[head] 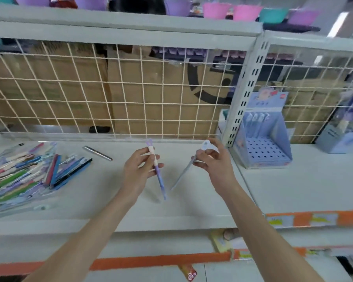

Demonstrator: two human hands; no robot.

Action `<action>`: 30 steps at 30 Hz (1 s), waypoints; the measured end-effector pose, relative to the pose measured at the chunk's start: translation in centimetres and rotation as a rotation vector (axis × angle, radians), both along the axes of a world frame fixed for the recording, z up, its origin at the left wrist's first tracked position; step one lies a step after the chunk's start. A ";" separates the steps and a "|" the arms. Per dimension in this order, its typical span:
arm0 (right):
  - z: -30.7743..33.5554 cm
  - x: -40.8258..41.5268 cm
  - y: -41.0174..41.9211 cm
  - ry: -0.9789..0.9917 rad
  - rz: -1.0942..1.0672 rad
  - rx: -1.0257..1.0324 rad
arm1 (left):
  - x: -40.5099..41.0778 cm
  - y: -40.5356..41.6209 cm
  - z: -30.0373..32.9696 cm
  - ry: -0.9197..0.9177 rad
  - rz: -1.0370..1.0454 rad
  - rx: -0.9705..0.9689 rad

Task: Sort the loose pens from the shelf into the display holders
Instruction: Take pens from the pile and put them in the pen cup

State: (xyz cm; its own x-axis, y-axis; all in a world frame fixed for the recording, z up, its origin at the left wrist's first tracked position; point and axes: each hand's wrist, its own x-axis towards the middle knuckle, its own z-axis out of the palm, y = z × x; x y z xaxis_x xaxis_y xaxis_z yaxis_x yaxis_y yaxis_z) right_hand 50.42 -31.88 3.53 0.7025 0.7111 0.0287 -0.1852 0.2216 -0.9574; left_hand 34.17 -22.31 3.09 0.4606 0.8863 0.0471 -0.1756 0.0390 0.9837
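Two pens are up off the white shelf (pixel 90 200), one in each hand. The left hand (pixel 139 169) pinches a purple pen (pixel 158 174) near its pale upper section, tip slanting down and right, forked purple topper uppermost. The right hand (pixel 214 161) pinches a grey-blue pen (pixel 183 171) just under its rounded pale topper, tip pointing down and left. The hands stand apart, forearms reaching in from below. The blue display holder (pixel 263 145), just right of the slotted upright, carries a cartoon header and a small red logo; its writing is too blurred to read. A few pens stand in its back row. The loose pens (pixel 29 171) lie heaped at the shelf's left, a silver pen (pixel 97 153) beside them. The orange price strip (pixel 314 218) has illegible labels.
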 end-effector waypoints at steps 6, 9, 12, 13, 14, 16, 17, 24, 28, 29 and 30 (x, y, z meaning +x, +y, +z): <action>0.2 5.9 -3.7 -0.100 -0.084 -0.039 | 5.8 -1.8 1.1 0.018 -0.070 0.063; 0.4 9.5 -5.0 -0.129 -0.115 -0.052 | 9.8 -3.0 1.8 0.020 -0.091 0.096; 0.4 13.9 -6.1 -0.170 -0.132 -0.069 | 14.4 -4.5 2.1 0.009 -0.094 0.120; 0.3 15.5 -6.5 -0.183 -0.134 -0.075 | 16.1 -4.9 2.1 0.008 -0.090 0.122; 0.4 17.1 -6.9 -0.199 -0.134 -0.083 | 17.7 -5.4 2.0 0.005 -0.084 0.118; 0.5 20.3 -7.5 -0.242 -0.126 -0.099 | 21.0 -6.6 1.8 0.003 -0.086 0.119; 0.6 21.8 -7.8 -0.265 -0.117 -0.102 | 22.5 -7.1 1.6 0.012 -0.092 0.129; 1.1 30.2 -8.6 -0.328 -0.075 -0.101 | 30.4 -9.7 1.4 0.058 -0.098 0.127; 1.4 33.1 -8.1 -0.378 -0.085 -0.107 | 32.6 -10.0 1.7 0.069 -0.068 0.125; 1.4 33.6 -7.8 -0.397 -0.101 -0.114 | 32.9 -10.0 1.7 0.068 -0.065 0.124; 1.5 34.1 -7.5 -0.413 -0.118 -0.114 | 33.2 -10.0 1.7 0.066 -0.062 0.123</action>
